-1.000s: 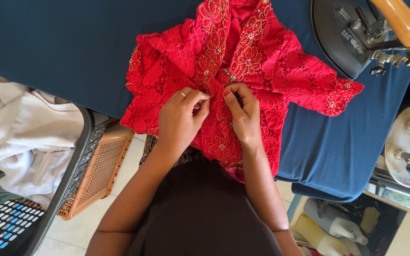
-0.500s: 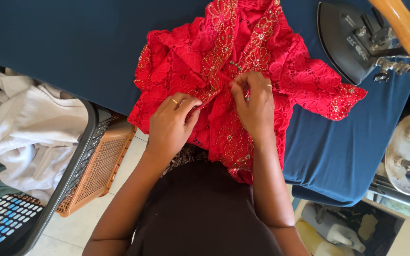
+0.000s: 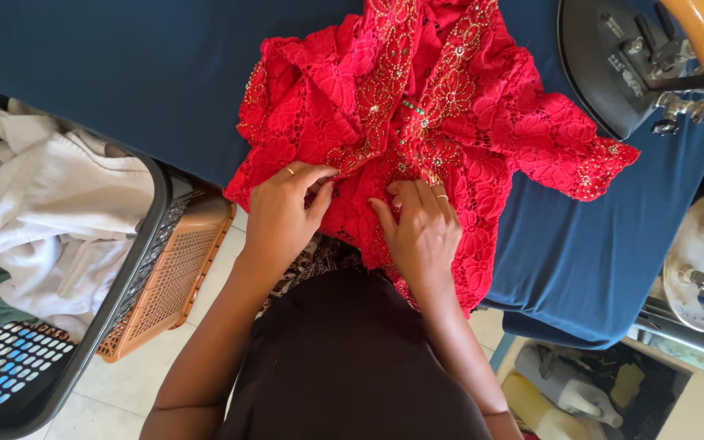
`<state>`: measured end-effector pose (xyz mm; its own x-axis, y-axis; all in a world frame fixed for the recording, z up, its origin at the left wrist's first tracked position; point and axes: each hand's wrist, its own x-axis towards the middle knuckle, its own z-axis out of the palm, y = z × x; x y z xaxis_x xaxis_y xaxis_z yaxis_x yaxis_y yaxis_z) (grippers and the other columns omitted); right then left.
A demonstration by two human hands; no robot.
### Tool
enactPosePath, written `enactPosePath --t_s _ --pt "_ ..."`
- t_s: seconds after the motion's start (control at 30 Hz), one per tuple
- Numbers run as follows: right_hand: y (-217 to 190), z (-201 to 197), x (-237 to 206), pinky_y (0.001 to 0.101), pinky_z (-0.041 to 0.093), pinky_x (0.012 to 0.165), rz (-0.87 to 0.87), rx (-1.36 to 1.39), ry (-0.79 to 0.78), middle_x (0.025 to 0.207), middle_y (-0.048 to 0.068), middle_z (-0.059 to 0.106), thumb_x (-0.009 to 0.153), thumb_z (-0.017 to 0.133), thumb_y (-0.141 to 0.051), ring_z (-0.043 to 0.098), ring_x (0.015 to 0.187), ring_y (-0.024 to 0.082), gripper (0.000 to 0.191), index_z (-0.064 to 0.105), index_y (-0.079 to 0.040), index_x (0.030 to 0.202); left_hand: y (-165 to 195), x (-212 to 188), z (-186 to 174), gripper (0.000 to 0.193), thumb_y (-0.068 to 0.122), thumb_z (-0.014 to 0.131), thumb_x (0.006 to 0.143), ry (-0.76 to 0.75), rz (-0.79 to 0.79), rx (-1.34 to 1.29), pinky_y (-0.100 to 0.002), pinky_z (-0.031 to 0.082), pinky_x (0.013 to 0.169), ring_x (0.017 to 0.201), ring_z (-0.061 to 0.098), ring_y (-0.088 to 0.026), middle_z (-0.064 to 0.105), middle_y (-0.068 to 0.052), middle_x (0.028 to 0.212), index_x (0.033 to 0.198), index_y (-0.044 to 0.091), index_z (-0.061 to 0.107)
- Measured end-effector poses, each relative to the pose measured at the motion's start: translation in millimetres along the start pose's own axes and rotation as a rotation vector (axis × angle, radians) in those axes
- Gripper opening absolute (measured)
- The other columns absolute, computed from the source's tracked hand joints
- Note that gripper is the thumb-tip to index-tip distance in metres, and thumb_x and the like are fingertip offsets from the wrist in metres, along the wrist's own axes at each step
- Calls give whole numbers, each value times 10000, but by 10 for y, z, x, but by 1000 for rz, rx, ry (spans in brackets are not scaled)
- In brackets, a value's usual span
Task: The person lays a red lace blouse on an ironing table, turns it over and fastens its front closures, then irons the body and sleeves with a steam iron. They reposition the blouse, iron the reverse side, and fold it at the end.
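A red lace blouse with gold beaded trim lies rumpled on a dark blue ironing surface, its lower hem hanging over the near edge. My left hand, a ring on one finger, pinches the left side of the front opening. My right hand, also ringed, grips the right side of the opening just beside it. Both hands work close together at the lower part of the beaded placket.
A dark iron with a wooden handle stands at the back right. At the left, a black laundry basket holds white clothes, with an orange basket beside it. Bottles sit on the floor at lower right.
Both hands have shifted lower along the blouse's front opening, toward the hem. The view has drifted slightly, so the blouse sits further right.
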<state>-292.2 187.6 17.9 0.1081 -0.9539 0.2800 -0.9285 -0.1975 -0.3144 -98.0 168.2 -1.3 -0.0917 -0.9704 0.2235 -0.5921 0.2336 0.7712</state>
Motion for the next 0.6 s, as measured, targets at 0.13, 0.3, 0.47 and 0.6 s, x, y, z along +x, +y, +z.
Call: enactPosePath --t_s 0.13,0.3,0.47,0.6 --pt "16 44 -10 394 531 693 29 53 10 859 47 656 897 795 -185 649 827 260 144 685 -94 911 33 -7 3 168 95 752 898 -32 -66 -33 -355 556 621 701 724 -237 737 -102 921 1063 66 760" --pt "-4 71 7 386 508 627 129 206 -22 786 50 625 847 788 -132 630 748 227 131 670 -75 856 81 -22 24 164 73 757 894 -22 -59 -90 -316 579 661 756 752 -201 738 -86 901 1058 68 750" --pt "-4 26 27 341 500 614 183 343 -49 755 40 603 837 790 -113 603 672 179 127 674 -64 856 105 -10 23 157 73 759 896 -26 -84 -136 -301 580 648 729 753 -186 734 -81 887 1053 67 757" --pt "8 16 57 320 494 607 204 427 -90 764 46 616 837 787 -91 597 647 163 122 680 -42 868 141 2 42 143 78 768 899 1 -46 -137 -305 578 637 729 743 -199 738 -88 916 1041 68 763"
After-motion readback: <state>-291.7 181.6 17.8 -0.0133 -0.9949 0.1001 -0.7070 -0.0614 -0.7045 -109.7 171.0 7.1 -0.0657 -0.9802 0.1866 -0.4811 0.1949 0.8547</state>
